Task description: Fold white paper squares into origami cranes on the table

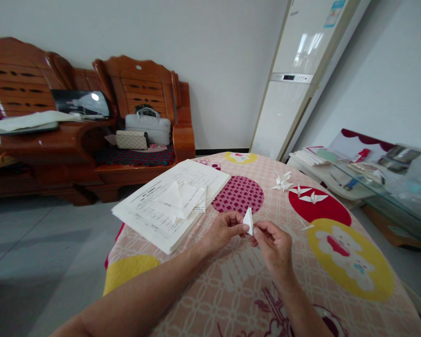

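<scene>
Between my two hands, over the middle of the table, is a small piece of folded white paper (248,221) with a pointed top. My left hand (228,225) pinches it from the left with thumb and fingers. At its lower right edge, my right hand (272,241) has its thumb and fingertips closed on the same fold. To the right lie several folded paper cranes (314,198), some on a red circle of the cloth. A stack of printed paper (175,201) lies at the left, with loose cut paper pieces (180,199) on top.
The round table has a patterned tablecloth (196,299). Behind it stand wooden chairs (140,89) with a grey bag (149,128) and a quilted purse (131,140). A tall white air conditioner (284,103) is at the back. A glass-topped side table (389,206) holds clutter at right.
</scene>
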A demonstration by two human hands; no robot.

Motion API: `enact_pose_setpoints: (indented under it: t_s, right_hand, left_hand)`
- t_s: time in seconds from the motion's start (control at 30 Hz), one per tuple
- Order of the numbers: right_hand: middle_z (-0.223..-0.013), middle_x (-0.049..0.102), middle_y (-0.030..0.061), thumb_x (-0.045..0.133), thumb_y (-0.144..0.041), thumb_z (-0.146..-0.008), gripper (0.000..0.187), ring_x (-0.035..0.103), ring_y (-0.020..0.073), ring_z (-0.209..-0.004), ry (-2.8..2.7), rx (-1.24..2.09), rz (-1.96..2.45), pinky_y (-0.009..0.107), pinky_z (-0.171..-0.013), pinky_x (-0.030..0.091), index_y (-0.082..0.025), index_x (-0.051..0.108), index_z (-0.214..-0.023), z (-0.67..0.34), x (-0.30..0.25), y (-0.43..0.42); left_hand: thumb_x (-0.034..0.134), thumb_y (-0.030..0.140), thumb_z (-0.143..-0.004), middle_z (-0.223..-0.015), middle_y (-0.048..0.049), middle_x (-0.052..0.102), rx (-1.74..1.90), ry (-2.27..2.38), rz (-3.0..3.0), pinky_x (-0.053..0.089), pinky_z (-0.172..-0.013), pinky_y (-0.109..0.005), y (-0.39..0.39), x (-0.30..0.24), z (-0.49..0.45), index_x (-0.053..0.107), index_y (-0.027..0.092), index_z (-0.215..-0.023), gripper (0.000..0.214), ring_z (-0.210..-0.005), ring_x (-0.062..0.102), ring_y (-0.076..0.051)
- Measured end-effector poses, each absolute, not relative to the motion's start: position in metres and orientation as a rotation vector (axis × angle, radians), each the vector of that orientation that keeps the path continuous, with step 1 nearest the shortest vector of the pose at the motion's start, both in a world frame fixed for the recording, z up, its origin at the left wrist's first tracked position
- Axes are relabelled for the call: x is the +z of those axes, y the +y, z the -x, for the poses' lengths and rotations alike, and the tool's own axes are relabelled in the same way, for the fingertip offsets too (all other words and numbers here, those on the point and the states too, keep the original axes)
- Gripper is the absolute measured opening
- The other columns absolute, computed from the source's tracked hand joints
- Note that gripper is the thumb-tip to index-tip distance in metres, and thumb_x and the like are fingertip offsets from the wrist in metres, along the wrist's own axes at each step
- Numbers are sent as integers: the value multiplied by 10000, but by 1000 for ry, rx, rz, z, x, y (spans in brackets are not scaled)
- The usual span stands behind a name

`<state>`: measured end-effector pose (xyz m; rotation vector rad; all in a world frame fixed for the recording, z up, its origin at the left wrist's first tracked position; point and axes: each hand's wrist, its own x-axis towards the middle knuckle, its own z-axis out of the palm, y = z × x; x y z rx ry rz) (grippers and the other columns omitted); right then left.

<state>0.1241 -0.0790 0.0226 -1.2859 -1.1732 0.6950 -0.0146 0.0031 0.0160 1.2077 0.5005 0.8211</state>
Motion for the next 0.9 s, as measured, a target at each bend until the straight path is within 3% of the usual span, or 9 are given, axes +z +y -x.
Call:
enact_pose_setpoints:
  t_s: [0.37,0.63,0.9]
  right_hand:
    - [-632,688,29,712,-333,-756,155,605,157,-560,-1092,861,1225,264,-547,500,-178,694,-749,-126,26,-75]
    - [-546,617,-5,750,-328,-707,197,521,121,-477,-1083,746,1355,227,-455,412,-175,636,-660,-126,22,-74]
    - [-599,628,1,712,-312,-744,157,551,133,-515,-1145,709,1344,233,-476,441,-177,639,-712,-126,20,-75]
  left_hand:
    - [759,404,-711,-631,-16,611,840,518,-1249,412,-590,-218,4,14,15,624,124,-702,311,-587,543,-110]
    - [678,477,-780,-648,-36,614,806,477,-1287,441,-619,-235,0,15,15,644,114,-701,373,-618,570,-129]
    - [775,409,-697,-639,-23,624,825,521,-1197,465,-600,-226,-1,16,13,609,113,-718,340,-588,587,-117]
